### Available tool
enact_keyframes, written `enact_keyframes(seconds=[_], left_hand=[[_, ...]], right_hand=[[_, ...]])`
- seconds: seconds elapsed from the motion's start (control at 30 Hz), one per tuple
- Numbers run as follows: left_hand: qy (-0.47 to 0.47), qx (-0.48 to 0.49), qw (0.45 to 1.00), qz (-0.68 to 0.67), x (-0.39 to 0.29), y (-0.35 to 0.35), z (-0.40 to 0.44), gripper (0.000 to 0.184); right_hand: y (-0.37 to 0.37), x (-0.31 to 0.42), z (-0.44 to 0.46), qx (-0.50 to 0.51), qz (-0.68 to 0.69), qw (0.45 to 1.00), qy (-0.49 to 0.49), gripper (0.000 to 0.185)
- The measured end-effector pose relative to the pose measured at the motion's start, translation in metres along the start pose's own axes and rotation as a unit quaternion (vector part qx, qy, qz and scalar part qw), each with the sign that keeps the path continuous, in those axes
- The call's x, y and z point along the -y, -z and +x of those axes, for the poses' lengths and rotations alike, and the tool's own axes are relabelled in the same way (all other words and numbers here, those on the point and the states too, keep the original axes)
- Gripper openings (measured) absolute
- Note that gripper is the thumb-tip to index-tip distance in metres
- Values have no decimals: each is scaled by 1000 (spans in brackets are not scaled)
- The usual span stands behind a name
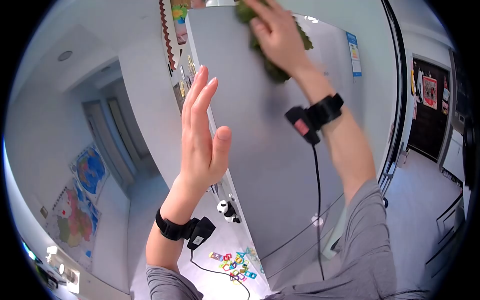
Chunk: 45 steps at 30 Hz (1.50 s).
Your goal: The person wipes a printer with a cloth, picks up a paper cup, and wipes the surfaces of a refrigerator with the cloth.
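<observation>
A dark green cloth with a scalloped edge [275, 71] lies against the upper part of a large grey refrigerator door [280, 170]. Over the cloth is my right hand [282, 42], pressing it to the surface; the hand is slightly blurred and its fingertips reach the top of the view. My left hand [204, 135] is raised by the door's left edge, its fingers stretched upward and the thumb apart, with nothing in it. Whether the left palm touches that edge I cannot tell. Each wrist wears a black strap with a small cabled box.
A blue-and-white label [354, 54] is stuck at the door's upper right. A panda figure [228, 211] hangs by its left edge. Colourful toy pieces [237, 265] lie on the floor below. Wall maps [75, 217] are at left, a dark door [427, 110] at far right.
</observation>
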State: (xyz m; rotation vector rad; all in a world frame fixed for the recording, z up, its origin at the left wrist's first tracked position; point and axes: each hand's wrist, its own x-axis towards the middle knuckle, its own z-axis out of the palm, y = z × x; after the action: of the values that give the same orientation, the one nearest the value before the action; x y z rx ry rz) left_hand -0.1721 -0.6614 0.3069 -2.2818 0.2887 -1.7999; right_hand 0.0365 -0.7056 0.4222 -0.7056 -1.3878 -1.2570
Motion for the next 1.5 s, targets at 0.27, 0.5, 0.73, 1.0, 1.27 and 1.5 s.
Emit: enact_keyframes(seconds=[0.27, 0.5, 0.73, 1.0, 1.27, 1.5], left_hand=[[49, -107, 990, -78, 6, -14, 11, 82], [166, -138, 968, -127, -21, -8, -32, 92], [226, -115, 966, -48, -66, 7, -132, 93], [368, -91, 923, -70, -125, 4, -204, 88], [439, -36, 893, -93, -158, 2, -235, 84], [411, -29, 904, -114, -159, -2, -234, 83]], right_hand=[[-20, 42, 2, 33, 105, 972, 206, 39], [-10, 79, -72, 61, 158, 961, 217, 38], [27, 130, -178, 124, 93, 977, 146, 39], [85, 227, -358, 342, 80, 935, 40, 60], [114, 276, -494, 388, 90, 917, -8, 62], [80, 163, -344, 118, -109, 953, -258, 52]])
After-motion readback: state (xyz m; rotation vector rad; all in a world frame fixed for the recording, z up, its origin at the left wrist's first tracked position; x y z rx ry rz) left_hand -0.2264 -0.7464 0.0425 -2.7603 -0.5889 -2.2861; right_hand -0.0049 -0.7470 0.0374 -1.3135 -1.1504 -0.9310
